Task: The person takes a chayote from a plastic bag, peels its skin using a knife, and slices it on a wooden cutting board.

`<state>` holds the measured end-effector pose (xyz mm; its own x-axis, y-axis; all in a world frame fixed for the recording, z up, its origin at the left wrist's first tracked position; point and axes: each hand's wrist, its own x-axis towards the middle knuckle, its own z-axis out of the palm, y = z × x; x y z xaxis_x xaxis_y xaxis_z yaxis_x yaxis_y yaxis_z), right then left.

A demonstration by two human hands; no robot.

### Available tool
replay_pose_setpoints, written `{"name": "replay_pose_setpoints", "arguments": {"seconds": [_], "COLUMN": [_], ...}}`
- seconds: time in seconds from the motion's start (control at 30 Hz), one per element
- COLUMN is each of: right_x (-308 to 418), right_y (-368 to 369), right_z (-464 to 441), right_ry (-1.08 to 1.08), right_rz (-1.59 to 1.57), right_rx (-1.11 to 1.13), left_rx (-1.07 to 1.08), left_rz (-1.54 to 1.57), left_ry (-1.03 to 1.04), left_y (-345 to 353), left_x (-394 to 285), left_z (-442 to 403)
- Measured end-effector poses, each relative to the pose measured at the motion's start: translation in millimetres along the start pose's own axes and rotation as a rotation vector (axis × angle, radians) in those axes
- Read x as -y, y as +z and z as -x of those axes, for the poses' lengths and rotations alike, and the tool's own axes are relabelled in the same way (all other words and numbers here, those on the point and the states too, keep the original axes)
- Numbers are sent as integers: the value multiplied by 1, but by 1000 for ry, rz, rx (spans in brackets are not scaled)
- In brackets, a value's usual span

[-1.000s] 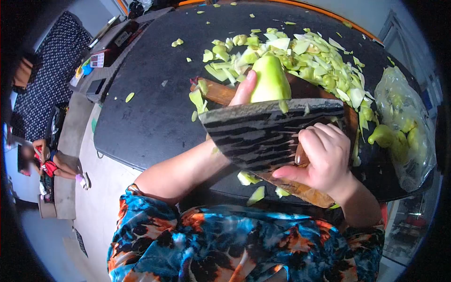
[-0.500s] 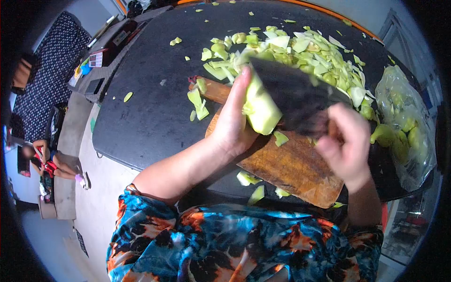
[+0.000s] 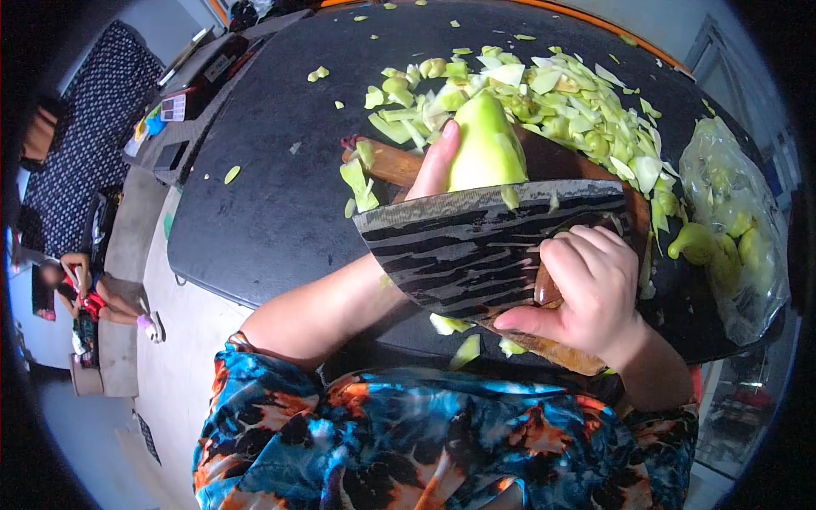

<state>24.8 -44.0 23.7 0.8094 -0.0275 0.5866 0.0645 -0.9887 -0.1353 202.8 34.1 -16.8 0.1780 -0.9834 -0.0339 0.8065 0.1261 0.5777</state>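
My left hand (image 3: 435, 163) is closed around a peeled pale-green fruit (image 3: 486, 144) that looks like a chayote. The thumb presses its left side; the other fingers are hidden behind the fruit and blade. In my right hand (image 3: 591, 293) is a cleaver (image 3: 476, 251) with a broad, dark-banded blade and a wooden handle. Its pale edge lies across the fruit's lower end in view, and small green bits cling to it. The blade covers my left wrist and much of the wooden cutting board (image 3: 565, 353) underneath.
Sliced green pieces (image 3: 586, 119) lie heaped beyond the board on the black table (image 3: 255, 212). At right, a clear plastic bag (image 3: 731, 212) holds several whole green fruits, one poking out (image 3: 694, 243). Far left, another person (image 3: 89, 297) sits.
The cleaver has swung from beyond the fruit toward me, its blade now lying broadside across the fruit's near end. My left hand has turned the fruit more upright in view.
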Motion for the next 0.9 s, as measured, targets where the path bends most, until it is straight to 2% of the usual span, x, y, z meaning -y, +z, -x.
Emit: {"name": "replay_pose_setpoints", "arguments": {"seconds": [0.07, 0.17, 0.27, 0.3, 0.33, 0.43, 0.47, 0.53, 0.6, 0.67, 0.7, 0.73, 0.8, 0.83, 0.9], "right_x": [0, 0, -8, -14, -20, -50, -63, -68, -45, -29, -19, -12, -3, 0, -1], "right_y": [0, -1, 1, 2, 4, 1, 1, -3, -10, -10, -11, -12, -7, -7, -5], "right_z": [1, 1, 3, 3, 3, 3, 4, 3, 2, 2, 2, 3, 3, 3, 4], "right_ry": [-2, 22, 101, 135, 170, 509, 558, 544, 503, 256, 200, 142, 60, 68, 68], "right_rz": [-20, -41, 3, 23, 41, 40, 46, 29, -150, -52, -74, -95, -83, -103, -88], "right_rx": [7, 21, 2, -13, -29, -124, -197, -267, -209, -183, -132, -81, -109, -85, -66], "left_rx": [-32, -52, -27, -6, -260, -171, -142, -81, -87, -141, -207, -110, 48, -44, -46], "left_rz": [-93, -86, 94, 46, -24, -203, -211, -226, -204, -91, -97, 93, 42, -181, -125], "left_ry": [30, -53, -82, -32, 39, 134, 141, 165, 134, 97, 101, -53, -60, 22, 31], "left_y": [3, 4, 3, 7, 11, 8, 10, 14, 13, 15, 16, 11, 4, 10, 12], "left_x": [0, -3, -1, 2, 6, 11, 12, 10, 9, 14, 16, 8, -1, -1, 1], "left_z": [1, 4, 3, 4, 7, 9, 10, 10, 11, 12, 5, 5, 2, 4, 3]}}
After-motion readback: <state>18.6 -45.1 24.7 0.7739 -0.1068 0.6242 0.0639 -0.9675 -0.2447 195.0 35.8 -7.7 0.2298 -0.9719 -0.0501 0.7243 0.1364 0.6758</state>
